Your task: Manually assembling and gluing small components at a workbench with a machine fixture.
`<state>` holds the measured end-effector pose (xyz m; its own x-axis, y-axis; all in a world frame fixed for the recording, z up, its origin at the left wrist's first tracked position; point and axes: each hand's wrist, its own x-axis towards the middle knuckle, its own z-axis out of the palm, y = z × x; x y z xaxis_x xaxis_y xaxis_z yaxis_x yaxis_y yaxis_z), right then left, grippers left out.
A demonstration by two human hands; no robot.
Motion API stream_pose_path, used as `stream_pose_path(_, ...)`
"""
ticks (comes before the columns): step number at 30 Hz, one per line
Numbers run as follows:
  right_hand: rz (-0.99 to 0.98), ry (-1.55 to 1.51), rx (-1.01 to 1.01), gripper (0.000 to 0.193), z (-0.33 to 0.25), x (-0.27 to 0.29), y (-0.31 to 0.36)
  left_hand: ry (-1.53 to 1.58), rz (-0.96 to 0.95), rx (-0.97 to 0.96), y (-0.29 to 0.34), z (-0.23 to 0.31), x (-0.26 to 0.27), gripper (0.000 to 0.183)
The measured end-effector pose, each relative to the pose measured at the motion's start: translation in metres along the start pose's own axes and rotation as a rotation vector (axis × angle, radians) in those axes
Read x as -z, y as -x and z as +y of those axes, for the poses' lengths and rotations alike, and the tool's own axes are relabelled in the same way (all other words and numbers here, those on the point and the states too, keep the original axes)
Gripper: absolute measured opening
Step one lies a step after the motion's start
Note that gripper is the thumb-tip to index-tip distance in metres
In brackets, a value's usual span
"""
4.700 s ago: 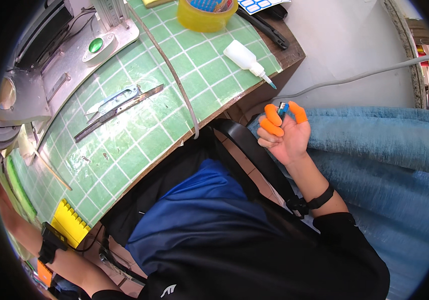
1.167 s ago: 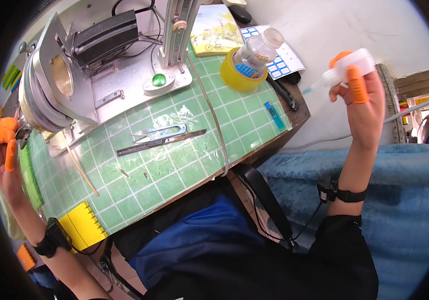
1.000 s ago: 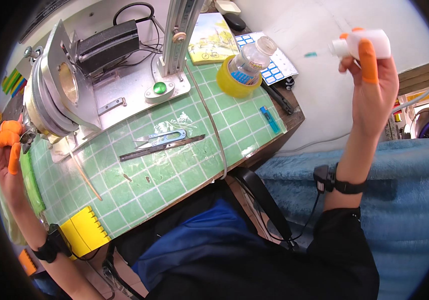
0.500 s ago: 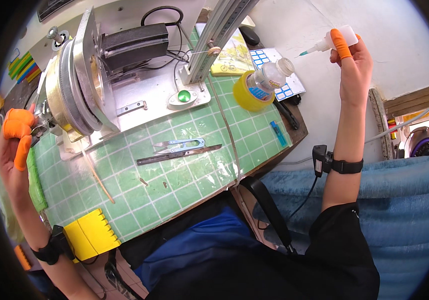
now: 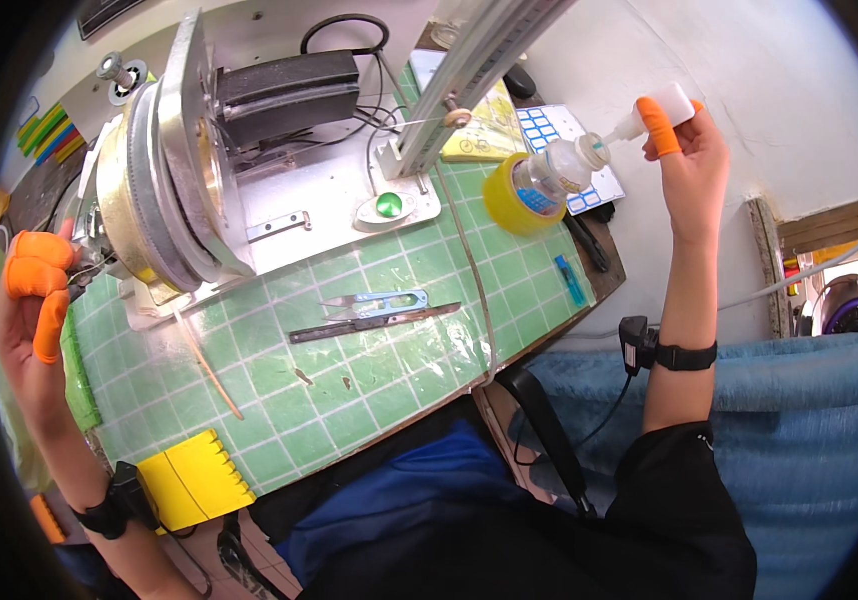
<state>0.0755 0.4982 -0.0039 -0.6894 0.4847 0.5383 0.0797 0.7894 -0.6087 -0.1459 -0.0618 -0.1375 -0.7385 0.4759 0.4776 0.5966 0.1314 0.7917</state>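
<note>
My right hand (image 5: pixel 697 175), an orange finger cot on it, grips a small white squeeze bottle (image 5: pixel 671 103). The bottle tilts down to the left, its greenish needle tip at the mouth of a clear plastic bottle (image 5: pixel 561 168). That clear bottle leans inside a yellow tape roll (image 5: pixel 511 212). At the far left, my left hand (image 5: pixel 34 290) also wears orange finger cots. Its fingers are closed around a small metal part (image 5: pixel 89 262) beside the machine's brass-coloured wheel (image 5: pixel 124 195); the exact grip is partly hidden.
A green gridded mat (image 5: pixel 369 370) covers the table. On it lie thread snips (image 5: pixel 379 303), a dark flat strip (image 5: pixel 374 323), a thin stick (image 5: pixel 211 375) and a blue tube (image 5: pixel 569 280). A black motor (image 5: pixel 289 95) and an upright metal rail (image 5: pixel 469 90) stand behind. A yellow notched scraper (image 5: pixel 194 480) is near the front edge.
My right hand has moved left and slightly down, bringing the squeeze bottle's tip to the clear bottle's mouth. My left hand keeps its place at the wheel. The whole view has shifted slightly.
</note>
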Motion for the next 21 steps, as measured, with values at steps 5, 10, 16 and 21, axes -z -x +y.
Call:
stream_pose_path(5, -0.121, 0.008, -0.069, 0.03, 0.021, -0.022, 0.015, 0.065, -0.066, -0.021, 0.006, 0.014, 0.002, 0.054)
stream_pose_path(10, -0.16, -0.057, -0.119, 0.036, 0.063, 0.018, 0.017, 0.208, -0.09, -0.172, -0.034, 0.062, -0.041, 0.014)
stream_pose_path(16, 0.01, 0.043, -0.02, 0.04, 0.048, 0.078, -0.021, 0.203, -0.097, -0.241, -0.033, 0.063, -0.037, 0.013)
stream_pose_path(21, 0.037, -0.841, 0.179, 0.046, -0.07, 0.034, -0.024, 0.176, -0.092, -0.252, -0.032, 0.059, -0.031, 0.013)
